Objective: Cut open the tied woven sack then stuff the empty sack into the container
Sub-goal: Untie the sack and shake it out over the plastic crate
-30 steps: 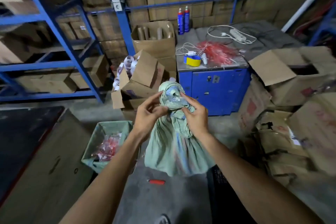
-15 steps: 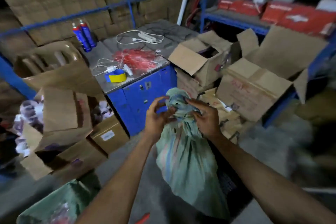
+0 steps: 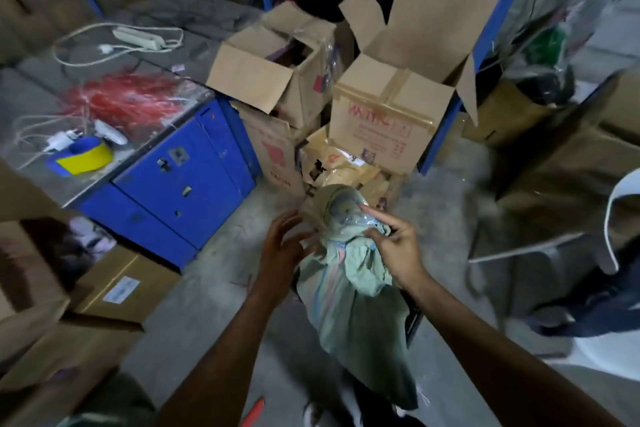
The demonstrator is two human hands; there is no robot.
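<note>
A limp pale green woven sack (image 3: 356,308) hangs in front of me, its bunched neck and clear plastic liner up near my hands. My right hand (image 3: 394,246) grips the gathered neck, forefinger stretched over the plastic. My left hand (image 3: 282,250) sits at the sack's left side with fingers spread, touching it lightly; whether it grips is unclear. Several open cardboard boxes (image 3: 391,107) stand just beyond on the floor. A red-handled tool (image 3: 252,412) lies on the floor at the bottom edge.
A blue cabinet (image 3: 183,177) at the left carries a red plastic bundle (image 3: 121,100), a tape roll (image 3: 81,156) and a power strip (image 3: 138,38). Cardboard boxes (image 3: 117,288) crowd the left; blue shelving (image 3: 495,10) stands behind. A white chair (image 3: 616,225) is at the right.
My view has swung to the right, bringing the open boxes and shelving ahead. The sack moved with me. My left hand has loosened from the neck and its fingers have spread.
</note>
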